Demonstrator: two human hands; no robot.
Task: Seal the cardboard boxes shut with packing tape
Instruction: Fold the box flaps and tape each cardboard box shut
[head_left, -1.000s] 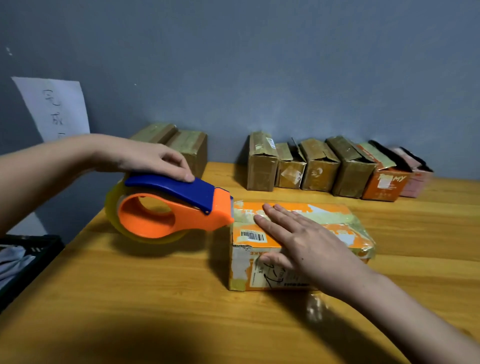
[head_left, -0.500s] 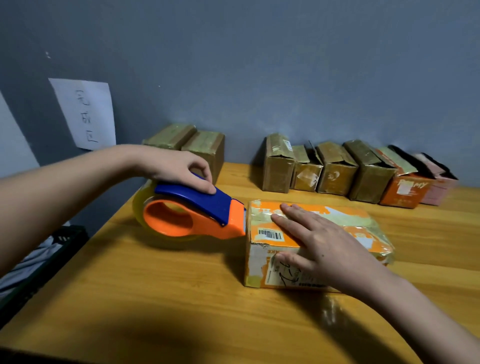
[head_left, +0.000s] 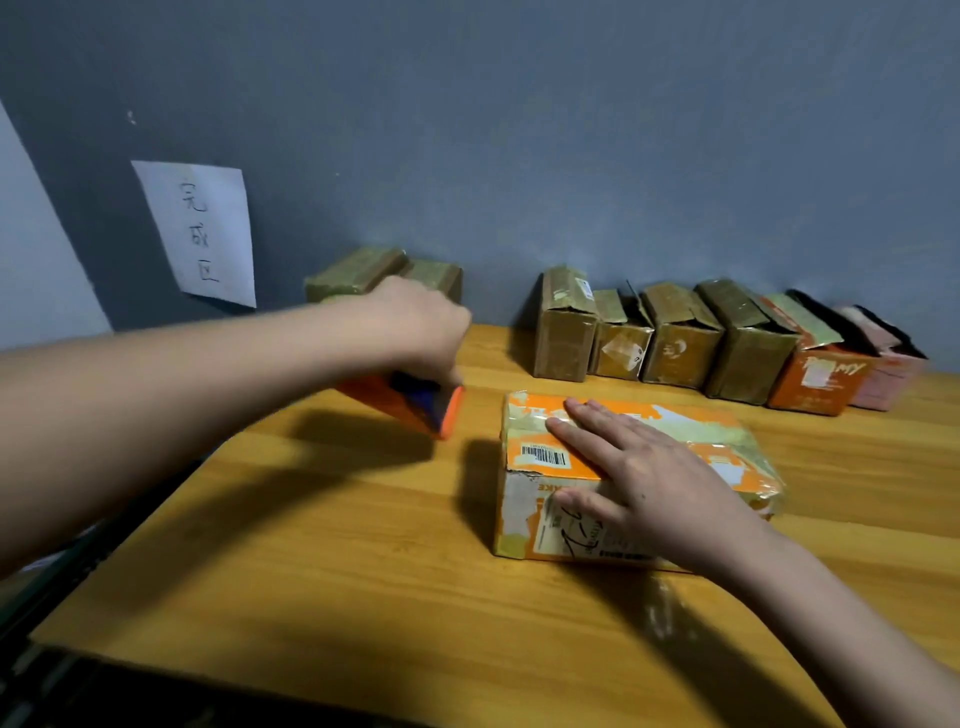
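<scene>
An orange and white cardboard box (head_left: 540, 457) with a barcode label and tape along its top lies in the middle of the wooden table (head_left: 337, 571). My right hand (head_left: 644, 478) lies flat on the box, fingers spread over the top and thumb on the near side. My left hand (head_left: 421, 327) grips the orange and blue tape dispenser (head_left: 415, 405) from above, to the left of the box and a small gap away from it. The dispenser is blurred and mostly hidden under my hand and forearm.
Two brown boxes (head_left: 384, 270) stand against the grey wall at the back left. A row of several boxes (head_left: 675, 332), brown, then orange (head_left: 810, 379) and pink, lines the back right. A paper note (head_left: 208, 234) hangs on the wall. A dark bin edge (head_left: 47, 675) sits beyond the table's left side.
The dispenser's front was against the box's left end; my left hand has pulled it away to the left and tipped it. My right hand stays pressed on the box.
</scene>
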